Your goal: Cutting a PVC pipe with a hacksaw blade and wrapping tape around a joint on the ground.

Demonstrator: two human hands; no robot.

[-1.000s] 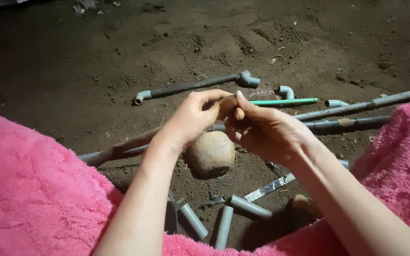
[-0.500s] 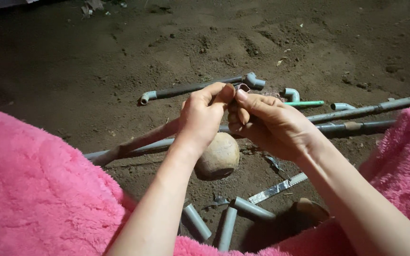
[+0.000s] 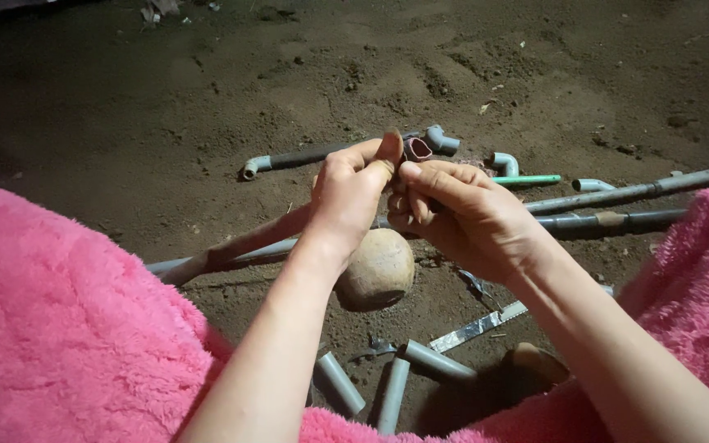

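Brown dirt floor (image 3: 207, 98) strewn with grey pipes (image 3: 617, 195); left hand (image 3: 353, 193) and right hand (image 3: 469, 217) pinch a small ring (image 3: 416, 149)

Bare brown dirt floor (image 3: 166, 107) — carries long grey pipes (image 3: 617, 197) at right, an elbow-ended pipe (image 3: 289, 158) farther off, a round stone (image 3: 377, 268) at centre, short pipe offcuts (image 3: 393, 385) near — plus a green rod (image 3: 527, 180).
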